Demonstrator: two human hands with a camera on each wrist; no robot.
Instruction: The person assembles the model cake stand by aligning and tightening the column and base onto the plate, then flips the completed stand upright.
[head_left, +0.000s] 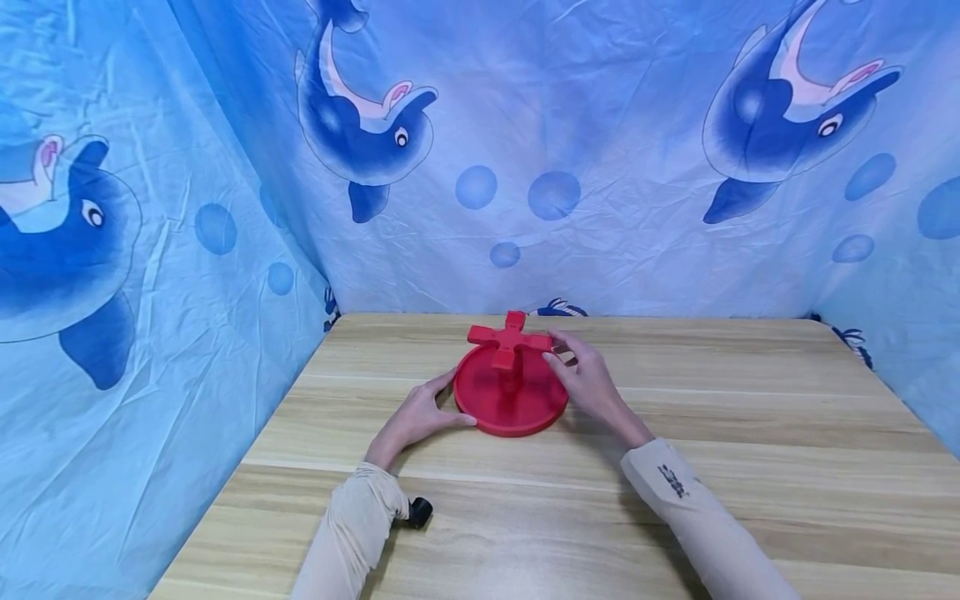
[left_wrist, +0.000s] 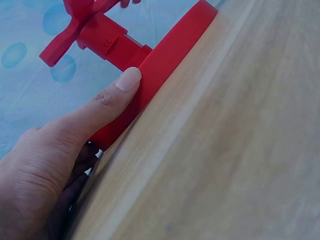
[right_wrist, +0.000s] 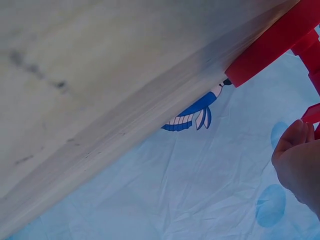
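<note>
On the wooden table stands a red round base [head_left: 480, 408] with a raised rim and an upright post [left_wrist: 107, 40] at its middle. A red four-armed cross [head_left: 508, 337] tops the post. My left hand [head_left: 416, 412] grips the base's left rim, its thumb [left_wrist: 112, 100] pressed against the outer side. Behind the rim the other left fingers are partly hidden. Up at the cross's right arm, my right hand [head_left: 592, 383] pinches the arm's end between thumb and fingers. Only part of that hand shows at the right wrist view's edge.
The wooden table [head_left: 750, 467] extends around the base, its far edge close behind. Blue dolphin-print sheets [head_left: 630, 250] hang at the back and sides. A small black object [head_left: 420, 512] sits at the left sleeve's cuff [head_left: 375, 492].
</note>
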